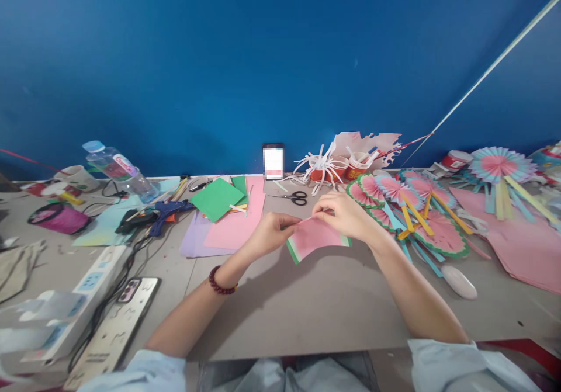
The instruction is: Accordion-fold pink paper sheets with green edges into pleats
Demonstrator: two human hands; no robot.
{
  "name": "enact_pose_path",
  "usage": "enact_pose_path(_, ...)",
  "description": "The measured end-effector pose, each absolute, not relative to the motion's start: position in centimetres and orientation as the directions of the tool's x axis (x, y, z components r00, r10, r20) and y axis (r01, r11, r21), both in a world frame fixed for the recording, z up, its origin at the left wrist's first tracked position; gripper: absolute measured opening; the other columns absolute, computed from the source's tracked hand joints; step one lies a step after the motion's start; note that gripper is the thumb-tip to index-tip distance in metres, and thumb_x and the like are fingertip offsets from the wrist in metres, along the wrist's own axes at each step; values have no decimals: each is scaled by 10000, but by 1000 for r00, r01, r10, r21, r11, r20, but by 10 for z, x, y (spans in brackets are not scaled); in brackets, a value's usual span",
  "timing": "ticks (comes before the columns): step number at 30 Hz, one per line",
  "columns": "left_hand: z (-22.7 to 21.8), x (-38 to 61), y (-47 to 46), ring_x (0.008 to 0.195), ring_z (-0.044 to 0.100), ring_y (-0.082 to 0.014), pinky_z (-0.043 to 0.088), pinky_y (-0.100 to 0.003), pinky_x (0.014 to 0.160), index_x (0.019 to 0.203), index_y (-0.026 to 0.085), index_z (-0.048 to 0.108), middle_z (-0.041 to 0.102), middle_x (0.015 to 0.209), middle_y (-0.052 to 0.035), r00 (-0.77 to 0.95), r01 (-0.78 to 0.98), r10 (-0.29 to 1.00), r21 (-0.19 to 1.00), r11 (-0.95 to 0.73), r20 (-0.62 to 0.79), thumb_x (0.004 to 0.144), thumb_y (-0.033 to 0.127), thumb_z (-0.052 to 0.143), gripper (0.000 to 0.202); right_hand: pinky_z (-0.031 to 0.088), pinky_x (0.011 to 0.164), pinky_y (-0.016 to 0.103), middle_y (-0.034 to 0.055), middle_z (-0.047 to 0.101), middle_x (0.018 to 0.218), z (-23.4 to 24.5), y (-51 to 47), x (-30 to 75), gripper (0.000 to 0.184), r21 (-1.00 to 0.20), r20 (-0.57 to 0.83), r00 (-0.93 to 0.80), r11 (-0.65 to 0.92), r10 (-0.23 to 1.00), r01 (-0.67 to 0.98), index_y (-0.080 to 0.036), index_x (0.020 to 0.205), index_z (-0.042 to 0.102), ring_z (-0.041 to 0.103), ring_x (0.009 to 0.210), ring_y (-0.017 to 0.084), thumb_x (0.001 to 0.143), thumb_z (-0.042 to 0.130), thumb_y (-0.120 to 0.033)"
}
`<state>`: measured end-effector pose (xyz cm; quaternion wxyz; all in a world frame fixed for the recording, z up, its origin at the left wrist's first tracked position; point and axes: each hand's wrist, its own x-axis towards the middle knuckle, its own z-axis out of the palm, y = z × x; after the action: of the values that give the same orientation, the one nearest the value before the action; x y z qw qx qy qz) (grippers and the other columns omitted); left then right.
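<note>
Between my two hands is a sheet of pink paper (319,239) with green strips at its left and right ends, held above the table and bowed a little. My left hand (277,229) pinches its upper left part between thumb and fingers. At the top edge, my right hand (339,212) grips the paper, fingers closed along it. A pair of black-handled scissors (294,197) lies just beyond the hands. Left of my left hand, green paper (218,199) rests on pink sheets (234,232).
Pleated paper fans (400,194) lie at the right, near a white computer mouse (459,281) and stacked pink paper (521,246). At the left are a blue glue gun (164,214), a plastic bottle (120,167), a power strip (85,298) and a phone (116,328). A blue wall stands behind.
</note>
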<state>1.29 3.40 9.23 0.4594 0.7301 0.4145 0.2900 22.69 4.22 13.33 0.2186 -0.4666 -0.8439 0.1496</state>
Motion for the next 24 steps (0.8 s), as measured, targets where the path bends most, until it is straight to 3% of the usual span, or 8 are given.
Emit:
enact_pose_path(7, 94, 15, 32, 827, 689, -205, 516, -231, 698, 926, 190, 774, 762, 941, -4, 445, 380, 893, 890, -252, 62, 843, 305, 547, 268, 414, 782, 323, 17, 700, 766, 132, 44, 228, 164, -453, 204, -477, 514, 855, 728, -207, 719, 682, 595, 821, 192, 846, 580, -223)
enact_pose_path(13, 91, 18, 30, 714, 662, -167, 456, -208, 598, 871, 177, 778, 765, 841, -7, 395, 462, 909, 826, -324, 136, 834, 232, 521, 265, 388, 863, 365, 19, 721, 833, 131, 38, 222, 142, -360, 239, -476, 532, 846, 766, -220, 763, 699, 611, 888, 207, 853, 590, -228)
enact_pose_path(16, 91, 19, 29, 665, 640, -155, 437, -208, 567, 877, 174, 777, 763, 824, -16, 401, 471, 902, 809, -352, 160, 853, 274, 521, 277, 385, 872, 366, 18, 727, 863, 130, 33, 215, 137, -348, 256, -490, 553, 833, 757, -228, 792, 706, 613, 912, 211, 861, 587, -232)
enact_pose_path(20, 96, 18, 29, 717, 656, -171, 471, -217, 604, 896, 184, 774, 764, 872, -24, 418, 447, 898, 830, -335, 137, 856, 347, 546, 282, 407, 801, 338, 20, 713, 796, 129, 33, 212, 175, -376, 236, -481, 536, 844, 756, -210, 748, 693, 614, 846, 196, 865, 563, -197)
enact_pose_path(24, 101, 14, 33, 854, 680, -208, 523, -250, 750, 937, 187, 761, 758, 956, -42, 427, 406, 897, 862, -305, 117, 785, 385, 658, 270, 423, 723, 307, 27, 703, 813, 135, 33, 218, 180, -441, 219, -441, 491, 870, 751, -210, 744, 686, 609, 820, 190, 864, 553, -221)
